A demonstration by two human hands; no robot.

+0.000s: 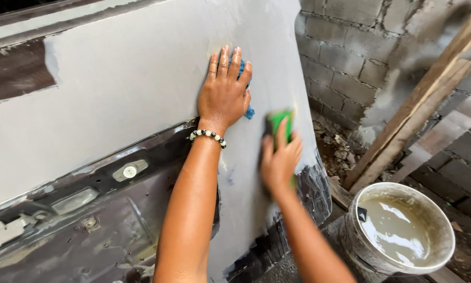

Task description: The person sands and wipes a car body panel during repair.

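A large car body panel (pixel 130 94), covered with grey filler or primer and dark along its lower edge, fills most of the view. Behind it on the right is a wall of grey concrete blocks (pixel 351 47), and a wooden plank (pixel 419 105) leans against this wall. Below the plank stands a round bucket (pixel 445 230) with cloudy water inside.

The left hand (pixel 225 94) lies flat on the grey panel, fingers together and stretched upward, and it presses a blue cloth (pixel 248 110) against the surface; only small parts of the cloth show at the fingers and beside the palm. On this wrist is a bracelet (pixel 208 136) of black and white beads.

The right hand (pixel 280 160), a little blurred, is closed around a green sanding block (pixel 280 121) and holds it against the panel, just beside the left hand
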